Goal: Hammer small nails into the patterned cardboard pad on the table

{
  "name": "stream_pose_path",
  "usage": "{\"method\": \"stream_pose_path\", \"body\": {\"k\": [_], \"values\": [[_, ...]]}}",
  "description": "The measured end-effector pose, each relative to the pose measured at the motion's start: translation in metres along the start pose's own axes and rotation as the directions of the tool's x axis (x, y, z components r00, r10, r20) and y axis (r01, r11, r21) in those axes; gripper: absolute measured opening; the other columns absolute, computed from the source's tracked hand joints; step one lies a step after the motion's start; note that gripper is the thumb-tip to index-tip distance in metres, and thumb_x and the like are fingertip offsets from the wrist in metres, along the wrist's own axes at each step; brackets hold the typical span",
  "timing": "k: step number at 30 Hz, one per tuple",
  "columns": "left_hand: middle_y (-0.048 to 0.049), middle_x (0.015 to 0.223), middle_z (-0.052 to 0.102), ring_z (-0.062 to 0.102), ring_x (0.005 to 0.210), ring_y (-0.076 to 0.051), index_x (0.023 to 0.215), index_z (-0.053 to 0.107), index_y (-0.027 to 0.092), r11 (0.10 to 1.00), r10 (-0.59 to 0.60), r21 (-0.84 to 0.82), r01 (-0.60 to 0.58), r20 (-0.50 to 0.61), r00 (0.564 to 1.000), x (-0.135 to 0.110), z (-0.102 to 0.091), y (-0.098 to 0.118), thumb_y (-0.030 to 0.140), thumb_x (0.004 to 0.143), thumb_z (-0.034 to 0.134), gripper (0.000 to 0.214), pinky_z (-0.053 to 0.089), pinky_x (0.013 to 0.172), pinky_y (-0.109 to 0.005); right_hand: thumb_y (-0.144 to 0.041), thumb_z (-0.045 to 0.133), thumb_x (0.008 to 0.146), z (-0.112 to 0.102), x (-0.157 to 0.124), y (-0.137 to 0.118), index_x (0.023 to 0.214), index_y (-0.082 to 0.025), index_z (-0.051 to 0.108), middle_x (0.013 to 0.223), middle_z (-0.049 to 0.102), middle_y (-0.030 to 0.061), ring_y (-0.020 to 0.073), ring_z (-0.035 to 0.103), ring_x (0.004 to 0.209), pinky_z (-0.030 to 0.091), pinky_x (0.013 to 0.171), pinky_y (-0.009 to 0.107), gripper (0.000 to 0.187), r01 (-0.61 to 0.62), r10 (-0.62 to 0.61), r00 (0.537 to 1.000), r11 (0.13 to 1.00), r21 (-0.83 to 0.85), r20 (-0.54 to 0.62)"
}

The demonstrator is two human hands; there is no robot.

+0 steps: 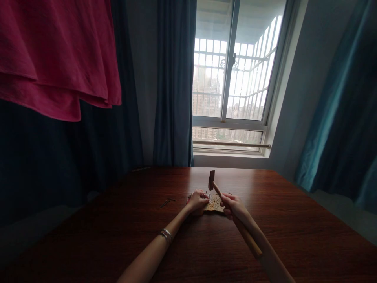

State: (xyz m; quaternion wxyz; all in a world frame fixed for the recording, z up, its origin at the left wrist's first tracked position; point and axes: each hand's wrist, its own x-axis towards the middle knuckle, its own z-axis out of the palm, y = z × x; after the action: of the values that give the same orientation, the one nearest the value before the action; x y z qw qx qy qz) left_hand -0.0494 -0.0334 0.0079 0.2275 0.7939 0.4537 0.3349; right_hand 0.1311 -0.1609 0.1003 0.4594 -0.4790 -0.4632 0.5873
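Observation:
My right hand is wrapped round the wooden handle of a hammer, whose dark head is raised a little above a small wooden board dotted with holes or nails. My left hand rests on the board's left end, fingers pinched together at its top edge on something too small to make out. The board lies flat on the dark wooden table. A beaded bracelet sits on my left wrist.
A few loose nails lie on the table left of the board. Behind the table is a barred window with blue curtains on both sides. Red cloth hangs at upper left.

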Motion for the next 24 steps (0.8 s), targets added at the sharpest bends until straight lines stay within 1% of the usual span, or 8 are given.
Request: {"method": "stream_pose_path", "body": {"k": [2, 5, 10, 15, 21, 24], "values": [[-0.0016, 0.079, 0.064, 0.056, 0.071, -0.015, 0.072, 0.071, 0.017, 1.000, -0.019, -0.011, 0.019, 0.010, 1.000, -0.0001, -0.0004, 0.0001, 0.034, 0.067, 0.062, 0.021, 0.039, 0.066, -0.022, -0.045, 0.062, 0.068, 0.0000, 0.0000, 0.0017, 0.100, -0.019, 0.057, 0.060, 0.051, -0.0056, 0.0041, 0.039, 0.034, 0.024, 0.030, 0.018, 0.042, -0.023, 0.022, 1.000, 1.000, -0.013, -0.013], [-0.0018, 0.079, 0.064, 0.056, 0.071, -0.015, 0.073, 0.071, 0.017, 0.999, -0.038, -0.027, 0.038, 0.011, 0.999, 0.0004, 0.0000, -0.0002, 0.035, 0.065, 0.063, 0.021, 0.039, 0.065, -0.022, -0.043, 0.062, 0.069, -0.0001, -0.0012, 0.0008, 0.099, -0.018, 0.057, 0.060, 0.051, -0.0050, 0.0044, 0.039, 0.034, 0.026, 0.030, 0.018, 0.039, -0.029, 0.029, 0.999, 1.000, -0.012, -0.023], [-0.0014, 0.077, 0.064, 0.055, 0.070, -0.014, 0.071, 0.071, 0.017, 1.000, -0.005, -0.015, 0.005, -0.007, 1.000, 0.0019, 0.0023, -0.0031, 0.033, 0.066, 0.062, 0.019, 0.039, 0.066, -0.022, -0.042, 0.062, 0.070, 0.0019, -0.0025, -0.0033, 0.096, -0.018, 0.057, 0.062, 0.052, -0.0046, 0.0041, 0.039, 0.035, 0.026, 0.031, 0.019, 0.035, -0.009, 0.009, 1.000, 0.999, 0.042, 0.005], [-0.0010, 0.076, 0.063, 0.054, 0.069, -0.014, 0.070, 0.071, 0.016, 1.000, -0.014, 0.010, 0.014, -0.006, 1.000, 0.0025, 0.0025, -0.0039, 0.034, 0.066, 0.063, 0.020, 0.038, 0.064, -0.022, -0.041, 0.062, 0.070, 0.0038, 0.0003, 0.0010, 0.101, -0.019, 0.057, 0.059, 0.051, -0.0059, 0.0043, 0.038, 0.034, 0.025, 0.031, 0.017, 0.038, -0.072, 0.072, 0.997, 0.997, 0.017, -0.011], [-0.0004, 0.072, 0.063, 0.054, 0.069, -0.014, 0.067, 0.070, 0.017, 1.000, 0.002, 0.013, -0.001, -0.008, 1.000, 0.0009, 0.0016, -0.0001, 0.031, 0.068, 0.060, 0.017, 0.037, 0.064, -0.022, -0.043, 0.062, 0.070, 0.0033, 0.0001, -0.0005, 0.097, -0.018, 0.057, 0.060, 0.052, -0.0043, 0.0045, 0.038, 0.034, 0.024, 0.031, 0.018, 0.037, 0.008, -0.007, 1.000, 0.999, 0.051, -0.010], [-0.0007, 0.072, 0.063, 0.055, 0.069, -0.014, 0.068, 0.070, 0.017, 1.000, 0.027, 0.008, -0.027, -0.001, 1.000, 0.0006, 0.0007, 0.0001, 0.032, 0.067, 0.061, 0.017, 0.037, 0.064, -0.022, -0.044, 0.061, 0.069, 0.0039, 0.0000, 0.0023, 0.099, -0.018, 0.057, 0.059, 0.051, -0.0051, 0.0045, 0.037, 0.033, 0.025, 0.030, 0.019, 0.040, 0.005, -0.005, 0.999, 1.000, 0.008, -0.036]]}}
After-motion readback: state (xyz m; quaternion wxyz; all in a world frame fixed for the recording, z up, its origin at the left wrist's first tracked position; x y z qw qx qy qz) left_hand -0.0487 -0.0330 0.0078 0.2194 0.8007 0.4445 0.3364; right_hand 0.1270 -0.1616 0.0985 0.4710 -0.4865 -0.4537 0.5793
